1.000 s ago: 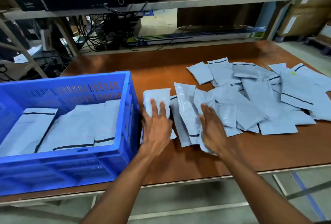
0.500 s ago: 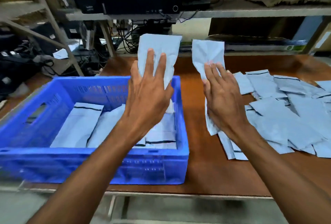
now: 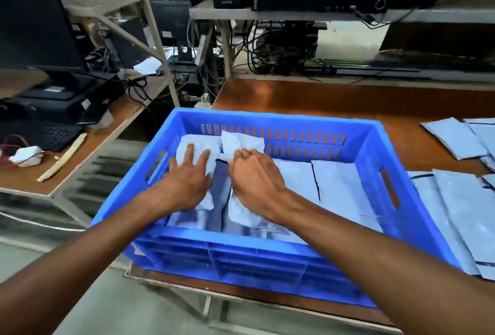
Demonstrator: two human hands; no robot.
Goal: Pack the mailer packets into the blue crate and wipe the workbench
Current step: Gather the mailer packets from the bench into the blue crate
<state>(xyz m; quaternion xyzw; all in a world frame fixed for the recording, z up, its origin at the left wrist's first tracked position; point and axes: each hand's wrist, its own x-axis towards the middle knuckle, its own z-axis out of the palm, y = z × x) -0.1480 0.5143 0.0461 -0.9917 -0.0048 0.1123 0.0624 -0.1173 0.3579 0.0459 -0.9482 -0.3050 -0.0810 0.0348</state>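
The grip of your left hand (image 3: 187,182) lies flat, pressing the first packet (image 3: 187,148); your right hand (image 3: 254,174) curls on the second packet (image 3: 241,143). Both packets, lifted a moment ago, now sit at the left end of the blue crate (image 3: 267,116). Loose packets (image 3: 455,200) wait right of it.

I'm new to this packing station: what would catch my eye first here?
A blue crate sits leftmost on the workbench, both hands inside it. The left hand presses one grey packet flat; the right hand grips a second packet beside it. Loose packets lie to the crate's right.
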